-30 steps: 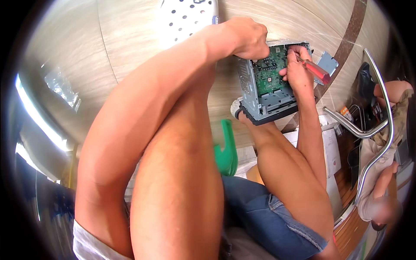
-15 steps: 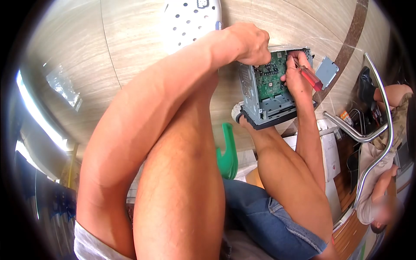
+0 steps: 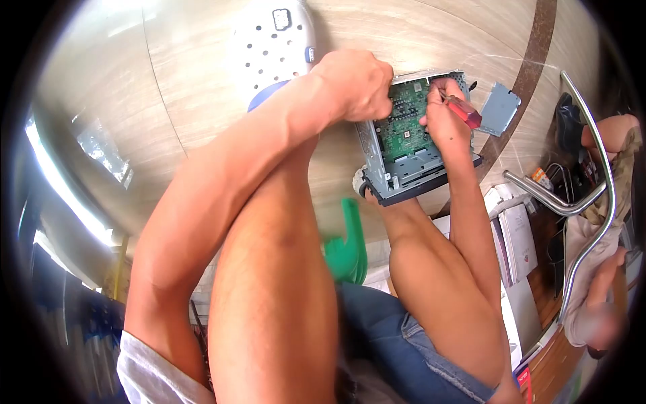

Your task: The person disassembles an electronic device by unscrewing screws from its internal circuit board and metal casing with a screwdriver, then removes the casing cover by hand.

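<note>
An open metal device case [image 3: 377,158] holds a green circuit board [image 3: 406,135] and has a dark front panel along its lower edge. My left hand [image 3: 360,84] is closed on the case's upper left edge. Inside the upper right part of the case, my right hand [image 3: 449,121] grips a screwdriver with a red handle [image 3: 465,112]. The screwdriver's tip is hidden by my fingers. A flat grey metal plate [image 3: 498,109] lies on the floor just right of the case.
A white clog [image 3: 272,44] with holes is at the top. A green plastic piece [image 3: 350,249] lies between my legs. Clear plastic wrap [image 3: 101,151] rests at the left. Metal tubing [image 3: 599,135], papers [image 3: 517,242] and another person [image 3: 595,269] are at the right.
The case and both hands sit a little further left and the clog shows more, as the view shifts. The red handle has tilted and looks shorter.
</note>
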